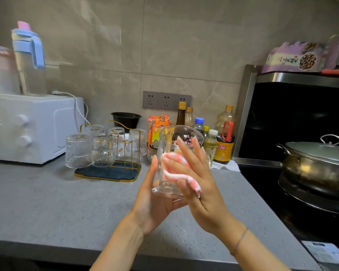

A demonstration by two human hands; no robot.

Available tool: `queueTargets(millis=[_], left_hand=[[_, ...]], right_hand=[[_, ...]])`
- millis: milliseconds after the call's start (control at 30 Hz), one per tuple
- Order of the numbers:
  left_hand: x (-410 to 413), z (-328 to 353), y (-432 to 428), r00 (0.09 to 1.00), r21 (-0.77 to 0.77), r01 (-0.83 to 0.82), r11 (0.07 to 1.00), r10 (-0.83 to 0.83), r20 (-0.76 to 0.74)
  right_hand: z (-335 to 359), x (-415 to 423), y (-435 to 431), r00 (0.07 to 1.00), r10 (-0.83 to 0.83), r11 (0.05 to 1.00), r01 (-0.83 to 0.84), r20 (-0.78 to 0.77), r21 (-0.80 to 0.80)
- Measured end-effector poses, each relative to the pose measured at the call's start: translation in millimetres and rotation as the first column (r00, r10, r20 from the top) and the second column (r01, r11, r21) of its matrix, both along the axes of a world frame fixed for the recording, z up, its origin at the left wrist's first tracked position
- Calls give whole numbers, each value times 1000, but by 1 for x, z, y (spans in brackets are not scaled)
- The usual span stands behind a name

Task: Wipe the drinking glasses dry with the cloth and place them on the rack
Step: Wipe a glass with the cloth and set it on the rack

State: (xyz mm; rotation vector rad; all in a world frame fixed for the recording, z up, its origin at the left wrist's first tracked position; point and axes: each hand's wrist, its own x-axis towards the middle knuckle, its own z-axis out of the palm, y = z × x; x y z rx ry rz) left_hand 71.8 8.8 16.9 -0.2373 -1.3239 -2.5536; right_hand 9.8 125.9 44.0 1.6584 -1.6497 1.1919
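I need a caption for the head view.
The left hand holds a drinking glass while the right hand presses a pink cloth on it, near the rack.

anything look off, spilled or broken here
Nothing stands out: the upturned glasses sit tidily on the rack, the counter shows no spill, and the glass in the left hand looks intact where the right hand presses the cloth on it.
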Motion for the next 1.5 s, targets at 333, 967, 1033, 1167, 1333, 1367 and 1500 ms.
queueTargets(millis=[333, 967, 1033, 1167, 1333, 1367, 1500], left_hand=[[8, 9, -5, 993, -129, -110, 986, 114, 23], [15, 0, 3, 988, -60, -142, 988, 145, 53], [15, -1, 4, 983, -49, -179, 983, 181, 36], [15, 1, 11, 968, -35, -237, 971, 239, 69], [17, 4, 12, 982, 22, -184, 983, 183, 44], [17, 5, 10, 985, 34, -170, 985, 169, 41], [17, 2, 7, 993, 87, -118, 989, 115, 37]], right_hand=[[6, -6, 1, 962, -90, 986, 123, -260, 115], [20, -10, 1, 979, -93, 995, 89, 179, 32], [12, -3, 1, 978, -94, 995, 85, 189, 59], [-2, 10, -1, 982, -91, 994, 79, 165, 80], [-17, 19, -3, 993, -92, 992, 84, 78, 99], [-15, 19, -4, 993, -105, 990, 98, 59, 101], [4, 16, -6, 970, -241, 966, 241, -11, 97]])
